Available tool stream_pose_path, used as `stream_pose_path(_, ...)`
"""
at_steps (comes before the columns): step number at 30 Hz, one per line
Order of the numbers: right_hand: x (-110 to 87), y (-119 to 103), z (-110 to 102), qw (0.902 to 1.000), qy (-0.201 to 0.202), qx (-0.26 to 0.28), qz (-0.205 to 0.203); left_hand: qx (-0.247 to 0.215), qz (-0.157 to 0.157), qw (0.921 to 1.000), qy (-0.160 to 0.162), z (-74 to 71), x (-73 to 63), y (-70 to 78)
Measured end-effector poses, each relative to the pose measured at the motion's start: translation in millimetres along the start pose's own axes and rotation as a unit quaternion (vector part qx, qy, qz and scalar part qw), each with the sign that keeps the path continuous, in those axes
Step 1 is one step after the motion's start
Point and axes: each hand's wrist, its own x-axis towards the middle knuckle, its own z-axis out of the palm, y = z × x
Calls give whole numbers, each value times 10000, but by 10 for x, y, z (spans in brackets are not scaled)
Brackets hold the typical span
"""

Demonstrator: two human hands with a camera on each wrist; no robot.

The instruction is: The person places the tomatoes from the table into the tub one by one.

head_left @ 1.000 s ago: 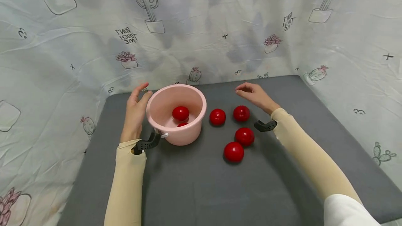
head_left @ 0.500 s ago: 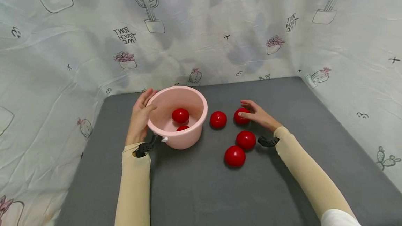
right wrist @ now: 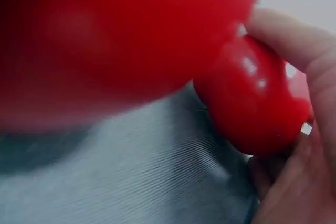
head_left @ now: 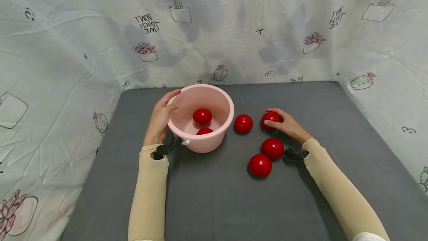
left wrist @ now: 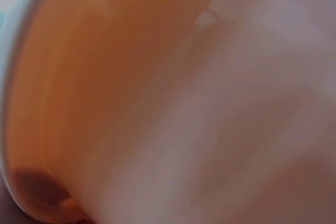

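My left hand (head_left: 159,120) holds the left rim of a pink bucket (head_left: 204,145), thumb over the edge and fingers along the outside. Inside the bucket lie two glossy red balls, one in the middle (head_left: 202,116) and one partly hidden by the front rim. The bucket's wall (left wrist: 105,77) fills the left wrist view, blurred. On the right, my right hand (head_left: 288,125) grips another red ball (head_left: 270,120) at table level, thumb on the near side and fingers behind. In the right wrist view, thumb and fingers lie around this ball (right wrist: 252,98).
Three more red balls rest on the grey table (head_left: 214,196): one beside the bucket (head_left: 243,124), and two close together nearer the front, at the rear (head_left: 272,148) and front (head_left: 260,165). A white plant-print cloth (head_left: 234,47) hangs behind and at the sides.
My left hand has come from beside the bucket onto its rim. My right hand has lowered to the far right ball and closed around it. The head view has shifted slightly.
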Motion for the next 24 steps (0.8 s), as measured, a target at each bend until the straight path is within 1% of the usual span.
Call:
stream_pose_path(2, 0, -30, -31, 9996, 132, 231, -11, 40, -10, 10000, -4, 2, -3, 8)
stream_pose_path(3, 3, -51, -49, 9989, 177, 435, -27, 71, -22, 10000, -3, 4, -6, 10)
stream_pose_path(6, 40, -143, -122, 9919, 261, 1238, -150, 106, -31, 9999, -15, 2, -16, 10)
stream_pose_path(9, 114, -282, -206, 9765, 201, 2107, -408, 78, -65, 9999, -11, -2, -32, 6)
stream_pose_path(11, 173, -405, -264, 9655, 174, 2533, -577, 55, -91, 9999, -12, -5, -43, 5)
stream_pose_path(13, 228, -549, -320, 9562, 167, 2832, -714, 39, -117, 9999, -1, -5, -47, 4)
stream_pose_path(16, 295, -794, -393, 9427, 93, 3204, -926, 48, -162, 9999, 8, -3, -46, 9)
stream_pose_path(18, 331, -958, -428, 9358, -12, 3350, -1099, 40, -184, 9998, 25, 0, -44, 12)
stream_pose_path(20, 366, -1115, -449, 9307, -147, 3428, -1271, 49, -198, 9998, 38, -1, -40, 15)
stream_pose_path(22, 401, -1260, -451, 9282, -288, 3444, -1375, 88, -193, 9998, 64, -3, -39, 14)
stream_pose_path(24, 442, -1394, -430, 9279, -396, 3428, -1409, 126, -189, 9997, 70, -8, -41, 10)
